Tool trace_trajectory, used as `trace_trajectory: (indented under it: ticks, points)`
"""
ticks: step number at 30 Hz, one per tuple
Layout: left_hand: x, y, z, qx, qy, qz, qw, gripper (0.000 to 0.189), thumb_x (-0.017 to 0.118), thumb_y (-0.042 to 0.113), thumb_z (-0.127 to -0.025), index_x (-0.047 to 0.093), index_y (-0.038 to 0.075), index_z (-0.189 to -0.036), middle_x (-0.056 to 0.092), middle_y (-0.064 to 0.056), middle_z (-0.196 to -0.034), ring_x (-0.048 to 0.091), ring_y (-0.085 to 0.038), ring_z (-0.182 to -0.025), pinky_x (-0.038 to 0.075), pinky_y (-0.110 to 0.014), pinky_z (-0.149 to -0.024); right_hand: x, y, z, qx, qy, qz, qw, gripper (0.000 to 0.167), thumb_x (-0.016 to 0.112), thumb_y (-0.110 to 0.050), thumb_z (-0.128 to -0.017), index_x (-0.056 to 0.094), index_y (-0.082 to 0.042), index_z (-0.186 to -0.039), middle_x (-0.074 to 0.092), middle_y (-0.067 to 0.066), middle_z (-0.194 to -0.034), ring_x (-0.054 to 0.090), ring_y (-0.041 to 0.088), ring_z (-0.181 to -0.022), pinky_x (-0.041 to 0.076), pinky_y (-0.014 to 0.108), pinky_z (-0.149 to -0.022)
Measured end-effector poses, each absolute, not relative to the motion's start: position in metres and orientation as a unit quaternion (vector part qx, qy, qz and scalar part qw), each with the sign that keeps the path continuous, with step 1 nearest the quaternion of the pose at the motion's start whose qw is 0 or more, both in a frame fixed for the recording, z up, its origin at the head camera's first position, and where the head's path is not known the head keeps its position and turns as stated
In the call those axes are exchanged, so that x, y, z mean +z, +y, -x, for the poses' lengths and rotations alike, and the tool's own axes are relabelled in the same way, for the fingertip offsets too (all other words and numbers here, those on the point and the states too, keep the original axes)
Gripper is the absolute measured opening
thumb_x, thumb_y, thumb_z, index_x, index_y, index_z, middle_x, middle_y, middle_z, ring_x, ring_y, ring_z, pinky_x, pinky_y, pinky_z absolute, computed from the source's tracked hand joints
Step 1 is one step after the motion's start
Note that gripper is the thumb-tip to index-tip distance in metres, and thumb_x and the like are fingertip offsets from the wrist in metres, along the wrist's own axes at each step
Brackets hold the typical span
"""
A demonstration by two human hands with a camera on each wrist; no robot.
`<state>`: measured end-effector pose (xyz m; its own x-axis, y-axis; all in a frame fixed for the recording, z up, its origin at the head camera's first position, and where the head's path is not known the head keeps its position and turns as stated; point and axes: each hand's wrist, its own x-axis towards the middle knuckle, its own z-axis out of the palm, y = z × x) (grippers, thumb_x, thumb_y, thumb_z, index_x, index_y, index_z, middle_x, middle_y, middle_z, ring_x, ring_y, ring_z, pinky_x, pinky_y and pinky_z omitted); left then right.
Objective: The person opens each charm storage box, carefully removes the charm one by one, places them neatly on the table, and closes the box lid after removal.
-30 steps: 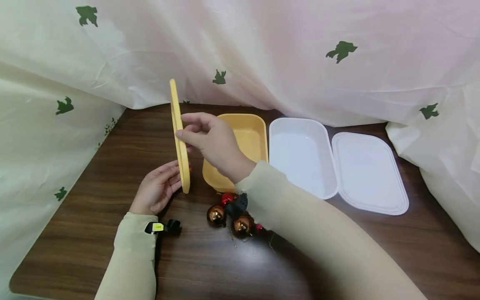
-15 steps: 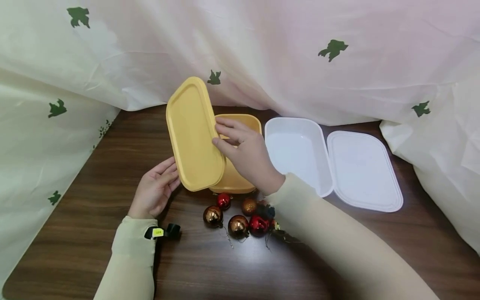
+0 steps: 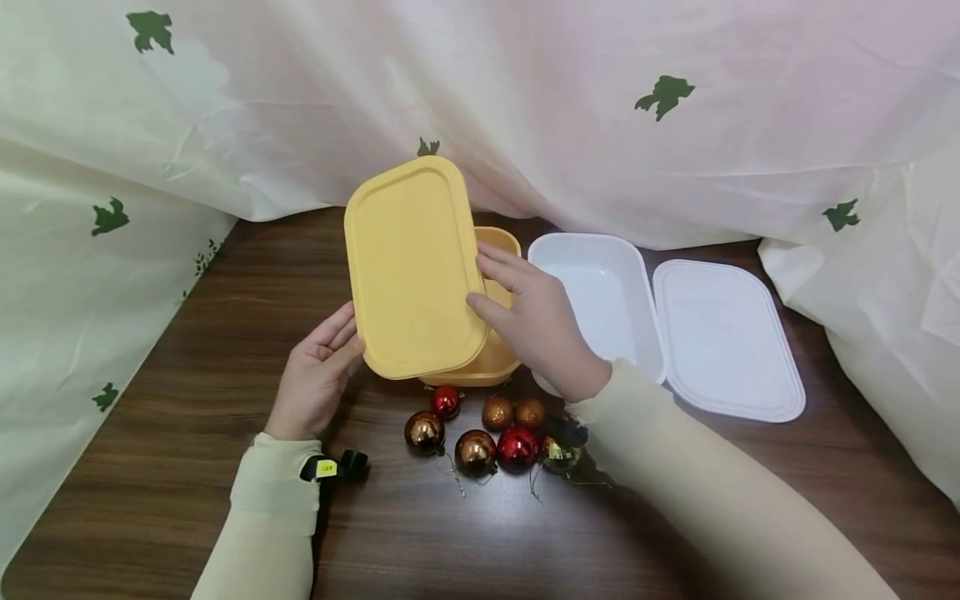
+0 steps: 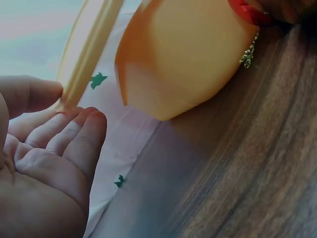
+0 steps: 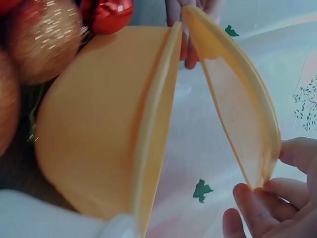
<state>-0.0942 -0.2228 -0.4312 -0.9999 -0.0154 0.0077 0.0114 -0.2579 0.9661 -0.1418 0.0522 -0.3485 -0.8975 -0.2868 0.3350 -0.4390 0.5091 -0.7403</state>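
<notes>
A yellow rectangular lid [image 3: 416, 267] with rounded corners is held tilted above the yellow box [image 3: 498, 367], partly covering it in the head view. My left hand [image 3: 311, 375] pinches the lid's near left edge between thumb and fingers; in the left wrist view the thumb presses the lid's rim [image 4: 81, 59]. My right hand [image 3: 540, 321] grips the lid's right edge, thumb on one face and fingers behind. In the right wrist view the lid [image 5: 247, 94] stands apart from the box's rim [image 5: 158, 99], leaving a gap between them.
Several Christmas baubles, among them a red one [image 3: 517, 450] and a bronze one [image 3: 476, 452], lie in front of the yellow box. A white box [image 3: 600, 292] stands to its right, with a white lid [image 3: 727, 342] flat beside it. A pale curtain [image 3: 525, 108] hangs behind.
The yellow lid has turned from edge-on to showing its broad face and has moved right over the yellow box. My right hand went right with it; the left hand kept its place.
</notes>
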Motion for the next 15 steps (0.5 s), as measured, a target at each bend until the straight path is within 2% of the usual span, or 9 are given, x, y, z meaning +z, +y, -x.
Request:
trace_trajectory:
  ticks: [3, 15]
  points:
    - [-0.432, -0.22, 0.094, -0.783, -0.622, 0.007, 0.01, 0.058, 0.057, 0.002, -0.101, 0.034, 0.0, -0.155, 0.037, -0.019, -0.156, 0.056, -0.01, -0.128, 0.05, -0.025, -0.099, -0.352, 0.06, 0.141, 0.424, -0.879, -0.205, 0.079, 0.052, 0.075, -0.016, -0.089, 0.06, -0.005, -0.137, 0.057, 0.002, -0.144, 0.048, 0.021, -0.138, 0.038, 0.039, -0.114]
    - [-0.435, -0.203, 0.099, -0.73, -0.681, 0.051, 0.032, 0.059, 0.054, -0.003, -0.101, 0.032, 0.002, -0.156, 0.036, -0.013, -0.158, 0.04, -0.02, -0.143, 0.044, -0.022, -0.105, -0.366, 0.085, 0.142, 0.364, -0.914, -0.179, 0.029, 0.057, 0.075, -0.021, -0.09, 0.058, -0.004, -0.141, 0.053, 0.005, -0.148, 0.044, 0.025, -0.14, 0.035, 0.043, -0.116]
